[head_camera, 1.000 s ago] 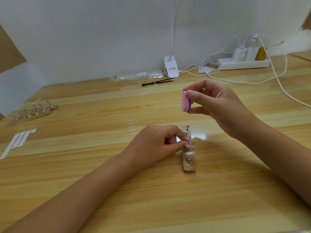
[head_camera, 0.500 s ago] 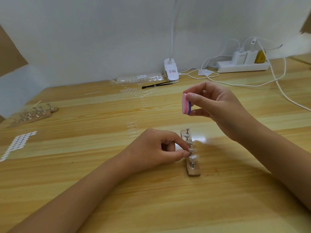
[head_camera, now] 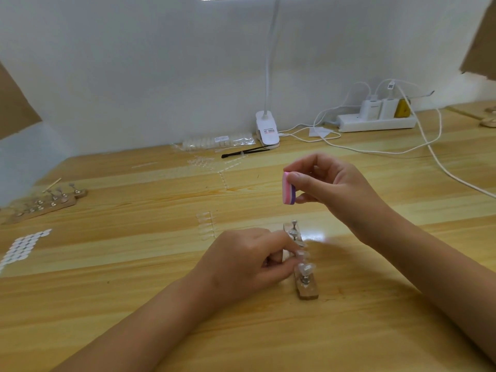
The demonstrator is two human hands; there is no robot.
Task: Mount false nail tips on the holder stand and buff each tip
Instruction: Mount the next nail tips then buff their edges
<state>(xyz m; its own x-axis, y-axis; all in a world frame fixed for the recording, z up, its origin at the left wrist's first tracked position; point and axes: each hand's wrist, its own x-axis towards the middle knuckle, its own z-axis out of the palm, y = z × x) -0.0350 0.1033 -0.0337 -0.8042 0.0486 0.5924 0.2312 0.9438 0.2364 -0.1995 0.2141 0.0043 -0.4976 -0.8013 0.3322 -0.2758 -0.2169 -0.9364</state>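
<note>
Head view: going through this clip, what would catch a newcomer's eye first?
The pink-and-purple buffer block, pinched in the right hand and raised above the middle of the wooden table. Just below it, the left hand pinches a nail tip on the holder stand. At the back wall stand a white clip lamp and a power strip with trailing cables.
</note>
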